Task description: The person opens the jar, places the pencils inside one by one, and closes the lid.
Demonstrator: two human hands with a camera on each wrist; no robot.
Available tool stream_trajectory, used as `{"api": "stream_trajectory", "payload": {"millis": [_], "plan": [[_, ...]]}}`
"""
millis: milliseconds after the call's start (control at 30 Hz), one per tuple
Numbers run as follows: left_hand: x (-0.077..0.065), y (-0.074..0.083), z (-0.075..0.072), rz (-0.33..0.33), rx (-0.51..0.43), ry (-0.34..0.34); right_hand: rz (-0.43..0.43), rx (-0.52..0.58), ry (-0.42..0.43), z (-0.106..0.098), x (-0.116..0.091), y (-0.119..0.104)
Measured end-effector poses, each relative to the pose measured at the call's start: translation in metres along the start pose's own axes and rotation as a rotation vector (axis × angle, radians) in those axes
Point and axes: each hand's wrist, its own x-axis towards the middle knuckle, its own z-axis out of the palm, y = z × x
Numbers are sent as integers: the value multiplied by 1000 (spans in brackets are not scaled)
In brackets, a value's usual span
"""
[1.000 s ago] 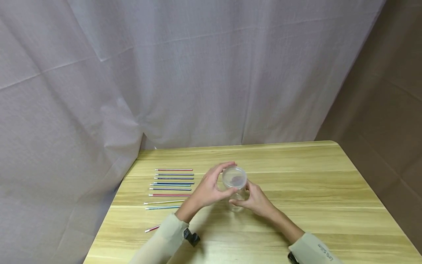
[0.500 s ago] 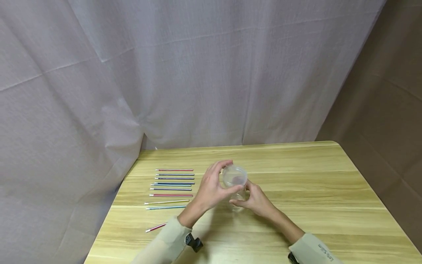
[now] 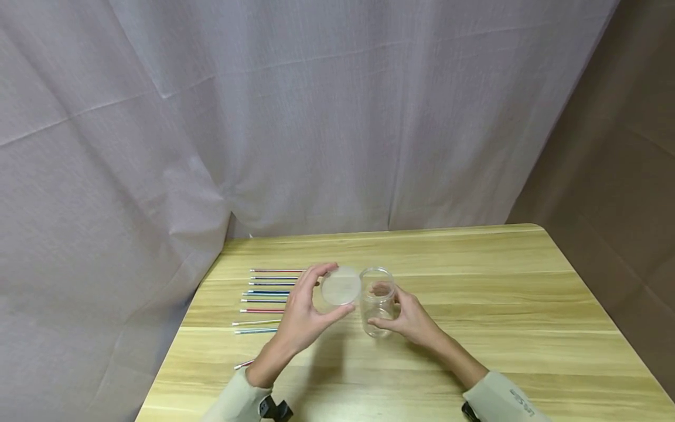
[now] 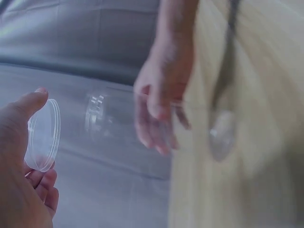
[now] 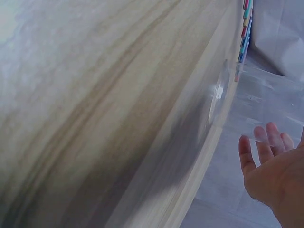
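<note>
In the head view my left hand (image 3: 306, 313) pinches a round clear plastic lid (image 3: 341, 286) by its edges, between thumb and fingers. The lid is apart from the jar, just to its left. A clear, see-through jar (image 3: 373, 313) stands upright on the table with its mouth uncovered, and my right hand (image 3: 413, 321) grips its right side. In the left wrist view the lid (image 4: 45, 135) appears edge-on in the fingers, and the jar (image 4: 102, 114) is blurred. The right wrist view shows fingers around the jar's wall (image 5: 266, 97).
Several pencils (image 3: 263, 309) in various colours lie in a loose column on the left of the wooden table (image 3: 501, 305); the left hand and forearm cover some of their ends. A grey curtain (image 3: 316, 129) hangs behind the table's back edge.
The lid has come off the jar and moved left with my left hand, which now hides more of the pencils. My right hand and the jar have stayed in place.
</note>
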Motion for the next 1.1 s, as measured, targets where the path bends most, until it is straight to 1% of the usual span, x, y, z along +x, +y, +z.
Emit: {"api": "stream_trajectory", "payload": {"millis": [67,133,233,333,433,533,700,867,933,1000,1100], "plan": [[-13,-6,-3,-4,29,-12,1,1,-6,-3,0,-9],[-30,-12,-2,-13,56,-28,0,-6,-13,-4,0,-12],[-56,-24,4,-30,83,-58,2,-16,-16,-4,-1,-13],[-80,-36,12,-57,106,-109,5,-21,-8,-4,-1,-12],[-100,-48,19,-83,145,-152,10,-16,-3,-4,-2,-11],[-116,-58,23,-97,179,-173,7,-15,-3,-4,-2,-10],[-133,-69,28,-96,230,-201,-6,-16,-4,-4,-2,-8],[-142,-75,32,-134,232,-243,9,-13,-2,-4,-2,-10],[-145,-77,33,-136,231,-251,6,-24,-2,-3,-2,-9],[-147,-80,35,-119,239,-248,6,-31,1,-1,-1,-4],[-149,-84,37,-59,268,-236,1,-38,13,3,-1,10]]}}
